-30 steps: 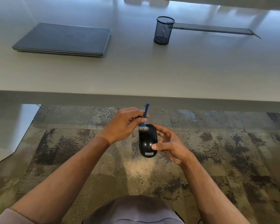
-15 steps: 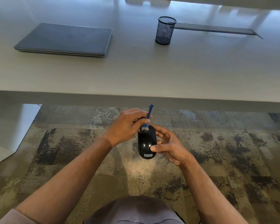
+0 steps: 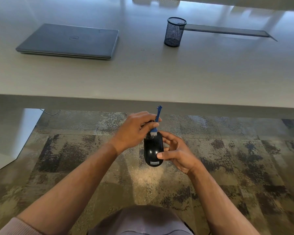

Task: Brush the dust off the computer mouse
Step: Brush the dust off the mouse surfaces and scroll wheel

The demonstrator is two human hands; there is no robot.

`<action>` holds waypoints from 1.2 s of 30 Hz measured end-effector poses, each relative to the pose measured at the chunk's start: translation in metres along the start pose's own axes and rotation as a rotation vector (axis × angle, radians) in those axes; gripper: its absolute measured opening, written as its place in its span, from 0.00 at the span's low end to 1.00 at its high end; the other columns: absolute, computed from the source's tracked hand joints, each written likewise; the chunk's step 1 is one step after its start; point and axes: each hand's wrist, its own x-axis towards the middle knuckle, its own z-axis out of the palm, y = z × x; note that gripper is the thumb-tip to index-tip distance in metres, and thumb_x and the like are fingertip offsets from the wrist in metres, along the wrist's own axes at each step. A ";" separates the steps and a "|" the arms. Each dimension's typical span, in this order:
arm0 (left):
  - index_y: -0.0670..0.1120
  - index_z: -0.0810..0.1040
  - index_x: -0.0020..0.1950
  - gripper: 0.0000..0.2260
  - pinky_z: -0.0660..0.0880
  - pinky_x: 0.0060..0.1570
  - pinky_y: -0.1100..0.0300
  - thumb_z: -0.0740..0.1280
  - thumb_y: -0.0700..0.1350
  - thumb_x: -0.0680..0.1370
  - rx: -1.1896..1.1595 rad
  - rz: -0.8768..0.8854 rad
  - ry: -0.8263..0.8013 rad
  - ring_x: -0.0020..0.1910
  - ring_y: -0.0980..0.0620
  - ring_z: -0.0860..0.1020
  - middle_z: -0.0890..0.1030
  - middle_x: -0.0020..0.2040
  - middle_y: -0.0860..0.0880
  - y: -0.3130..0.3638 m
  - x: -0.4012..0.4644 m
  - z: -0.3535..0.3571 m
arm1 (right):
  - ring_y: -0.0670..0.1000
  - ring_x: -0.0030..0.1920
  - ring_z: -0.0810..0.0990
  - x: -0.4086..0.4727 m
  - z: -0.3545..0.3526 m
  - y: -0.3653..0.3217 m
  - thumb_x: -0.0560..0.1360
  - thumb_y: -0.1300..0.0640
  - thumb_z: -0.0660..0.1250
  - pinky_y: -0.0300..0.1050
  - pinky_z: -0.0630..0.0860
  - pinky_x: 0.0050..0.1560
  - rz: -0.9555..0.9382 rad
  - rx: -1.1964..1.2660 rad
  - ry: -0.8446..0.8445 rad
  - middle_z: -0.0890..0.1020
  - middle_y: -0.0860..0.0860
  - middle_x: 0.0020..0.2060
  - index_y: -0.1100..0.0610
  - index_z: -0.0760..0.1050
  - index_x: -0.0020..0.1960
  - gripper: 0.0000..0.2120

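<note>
One black computer mouse (image 3: 153,150) is held above the carpet, in front of the surface (image 3: 159,73). The right hand (image 3: 176,152) grips it with curled fingers. The left hand (image 3: 134,131) pinches one blue brush (image 3: 155,124), whose bristles touch the mouse. On the surface lie one closed laptop (image 3: 70,41) and one mesh cup (image 3: 174,32).

Our hands work below the pale desk edge (image 3: 143,99) — overhead, closed grey laptop (image 3: 70,41) far left, black mesh cup (image 3: 174,32) far right, open desktop between.

The left hand (image 3: 134,131) covers the left front corner of the mouse (image 3: 153,150). The mouse's underside and the right hand (image 3: 176,153) fingers behind it are hidden. The worktop (image 3: 159,73) is cut off at both side edges.
</note>
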 end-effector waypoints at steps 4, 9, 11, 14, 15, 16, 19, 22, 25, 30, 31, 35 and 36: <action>0.48 0.80 0.58 0.09 0.72 0.47 0.72 0.64 0.45 0.80 0.059 0.032 -0.030 0.45 0.61 0.77 0.79 0.47 0.54 -0.008 -0.001 -0.001 | 0.68 0.56 0.81 -0.001 0.000 0.000 0.60 0.67 0.79 0.76 0.73 0.59 -0.001 0.003 0.004 0.79 0.59 0.65 0.58 0.73 0.70 0.39; 0.47 0.80 0.58 0.09 0.74 0.47 0.67 0.65 0.45 0.80 0.109 -0.008 -0.005 0.45 0.59 0.77 0.79 0.48 0.53 -0.018 0.000 -0.010 | 0.66 0.56 0.82 -0.003 -0.003 0.001 0.60 0.67 0.79 0.75 0.73 0.60 0.000 0.002 -0.002 0.79 0.58 0.65 0.58 0.74 0.70 0.39; 0.47 0.80 0.58 0.09 0.72 0.47 0.70 0.65 0.45 0.80 0.067 -0.021 0.026 0.46 0.62 0.77 0.79 0.50 0.53 -0.013 0.001 -0.011 | 0.65 0.56 0.83 -0.002 -0.002 0.001 0.60 0.67 0.79 0.75 0.74 0.60 0.004 0.002 -0.003 0.80 0.58 0.65 0.58 0.74 0.70 0.39; 0.47 0.80 0.58 0.09 0.73 0.48 0.72 0.65 0.44 0.79 -0.023 -0.023 0.044 0.47 0.62 0.78 0.80 0.51 0.53 -0.001 0.002 -0.007 | 0.64 0.54 0.84 -0.001 0.000 0.000 0.60 0.67 0.79 0.74 0.75 0.59 0.004 0.004 -0.006 0.80 0.57 0.64 0.57 0.74 0.69 0.38; 0.48 0.80 0.58 0.09 0.74 0.49 0.71 0.65 0.45 0.79 -0.034 -0.018 0.036 0.48 0.61 0.78 0.80 0.51 0.53 0.002 0.002 -0.005 | 0.64 0.54 0.83 -0.001 0.000 -0.001 0.60 0.67 0.79 0.74 0.75 0.59 0.005 0.007 -0.004 0.80 0.58 0.64 0.57 0.74 0.70 0.38; 0.48 0.81 0.58 0.09 0.73 0.49 0.70 0.66 0.45 0.79 -0.037 -0.010 0.022 0.48 0.60 0.78 0.80 0.51 0.54 0.004 0.002 -0.002 | 0.65 0.54 0.83 0.000 0.001 -0.001 0.60 0.67 0.79 0.74 0.74 0.59 0.004 0.011 -0.002 0.80 0.58 0.64 0.57 0.74 0.70 0.39; 0.50 0.81 0.56 0.07 0.72 0.49 0.72 0.66 0.46 0.79 -0.038 0.002 0.002 0.49 0.63 0.78 0.80 0.49 0.58 0.005 -0.003 0.002 | 0.67 0.57 0.81 -0.001 -0.001 -0.003 0.60 0.67 0.79 0.75 0.73 0.59 -0.003 0.018 0.002 0.80 0.59 0.64 0.58 0.73 0.70 0.39; 0.53 0.81 0.53 0.07 0.74 0.47 0.70 0.69 0.43 0.77 -0.190 -0.076 0.067 0.47 0.61 0.80 0.82 0.47 0.57 0.003 -0.014 0.001 | 0.67 0.57 0.81 -0.002 -0.003 -0.003 0.60 0.66 0.79 0.76 0.73 0.60 -0.001 0.025 0.014 0.80 0.58 0.63 0.59 0.73 0.70 0.40; 0.58 0.80 0.50 0.10 0.77 0.46 0.64 0.70 0.42 0.76 -0.282 -0.118 0.096 0.43 0.57 0.81 0.83 0.44 0.55 0.000 -0.026 0.002 | 0.67 0.58 0.81 -0.003 -0.005 -0.002 0.59 0.66 0.79 0.76 0.72 0.60 -0.001 0.029 0.019 0.80 0.58 0.63 0.59 0.72 0.71 0.41; 0.57 0.79 0.51 0.09 0.79 0.47 0.59 0.70 0.43 0.77 -0.279 -0.197 0.131 0.42 0.56 0.82 0.83 0.42 0.53 -0.012 -0.030 0.008 | 0.66 0.54 0.82 -0.004 -0.002 0.000 0.59 0.67 0.79 0.74 0.74 0.59 -0.001 0.016 -0.011 0.81 0.57 0.63 0.59 0.74 0.70 0.39; 0.57 0.79 0.51 0.08 0.79 0.47 0.59 0.69 0.43 0.77 -0.271 -0.219 0.143 0.42 0.57 0.82 0.83 0.43 0.53 -0.015 -0.029 0.009 | 0.65 0.54 0.83 -0.004 -0.001 0.000 0.60 0.67 0.79 0.73 0.75 0.59 -0.001 0.013 -0.016 0.80 0.57 0.64 0.58 0.74 0.69 0.39; 0.51 0.80 0.53 0.05 0.78 0.46 0.65 0.68 0.44 0.78 -0.233 -0.323 0.166 0.42 0.61 0.81 0.82 0.42 0.53 -0.027 -0.022 0.008 | 0.64 0.52 0.84 -0.006 -0.002 0.002 0.60 0.67 0.78 0.67 0.80 0.55 0.007 0.014 -0.031 0.80 0.57 0.64 0.56 0.75 0.68 0.38; 0.50 0.80 0.53 0.05 0.77 0.45 0.67 0.68 0.44 0.78 -0.220 -0.347 0.184 0.41 0.62 0.81 0.82 0.42 0.54 -0.029 -0.020 0.008 | 0.63 0.52 0.84 -0.006 -0.002 0.003 0.60 0.67 0.78 0.65 0.81 0.54 0.009 0.016 -0.034 0.80 0.57 0.64 0.56 0.75 0.68 0.38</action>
